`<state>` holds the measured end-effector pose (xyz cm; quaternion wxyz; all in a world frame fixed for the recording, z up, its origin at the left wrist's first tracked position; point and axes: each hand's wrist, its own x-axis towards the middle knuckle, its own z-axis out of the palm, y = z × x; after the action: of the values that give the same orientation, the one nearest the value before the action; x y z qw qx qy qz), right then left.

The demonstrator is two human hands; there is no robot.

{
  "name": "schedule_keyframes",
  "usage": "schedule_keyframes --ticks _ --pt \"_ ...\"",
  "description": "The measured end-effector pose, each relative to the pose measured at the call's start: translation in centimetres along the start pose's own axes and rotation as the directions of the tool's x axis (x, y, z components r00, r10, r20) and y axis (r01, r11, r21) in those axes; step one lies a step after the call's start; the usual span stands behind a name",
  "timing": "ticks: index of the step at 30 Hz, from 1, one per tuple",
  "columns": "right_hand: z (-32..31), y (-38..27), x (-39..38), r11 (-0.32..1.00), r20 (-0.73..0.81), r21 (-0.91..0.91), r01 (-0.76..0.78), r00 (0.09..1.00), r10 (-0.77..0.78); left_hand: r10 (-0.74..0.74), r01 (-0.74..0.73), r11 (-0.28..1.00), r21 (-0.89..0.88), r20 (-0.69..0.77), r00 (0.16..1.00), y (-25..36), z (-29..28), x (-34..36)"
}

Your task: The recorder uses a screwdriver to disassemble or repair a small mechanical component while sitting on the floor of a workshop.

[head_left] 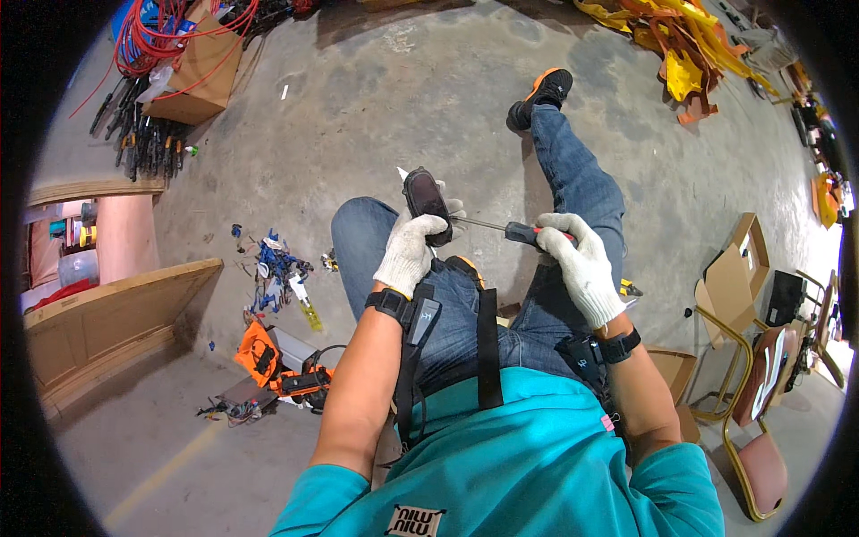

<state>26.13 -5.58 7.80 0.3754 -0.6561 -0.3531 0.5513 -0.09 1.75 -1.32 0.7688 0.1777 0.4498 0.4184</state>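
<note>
The dark oval casing [424, 199] was up off the floor [465, 107], near my L knee [362, 228], approx. 11 o'clock of mid-view. Long axis ran 11 to 5 o'clock, broad dark face up toward me; couldn't tell which end was its front.

My L hand [409, 249], gloved, had its fingers closed round the 5 o'clock end, thumb over the face, other fingertips out at the 3 o'clock side. My R hand [580, 264] gripped the screwdriver [522, 234] by its handle, fingers wrapped at the butt; shaft ran to abt 9 o'clock, toward the casing's side. Tip was hidden, so contact = can't tell.

To do it well, I reckoned: keep shaft in line w/ whatever it bit on, push before twisting, L fingertips out of the blade's path in case of a slip. Bracing the casing on my thigh would prob. have helped.

Further out: blue scrap pile [274, 273] at 8 o'clock, cardboard box [204, 76] at 10, yellow/orange pieces [683, 76] at 2.
</note>
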Motion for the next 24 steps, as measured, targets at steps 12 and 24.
schedule_keyframes --ticks 12,24 --pt "-0.9 0.5 1.3 0.954 0.205 0.073 -0.291 0.940 0.272 0.064 -0.070 0.913 0.403 0.028 0.998 0.1 0.4 -0.3" --pt "-3.1 1.6 4.9 0.719 0.540 -0.170 -0.674 0.546 0.640 -0.002 0.024 0.899 0.437 -0.051 0.999 -0.1 0.1 -0.3"
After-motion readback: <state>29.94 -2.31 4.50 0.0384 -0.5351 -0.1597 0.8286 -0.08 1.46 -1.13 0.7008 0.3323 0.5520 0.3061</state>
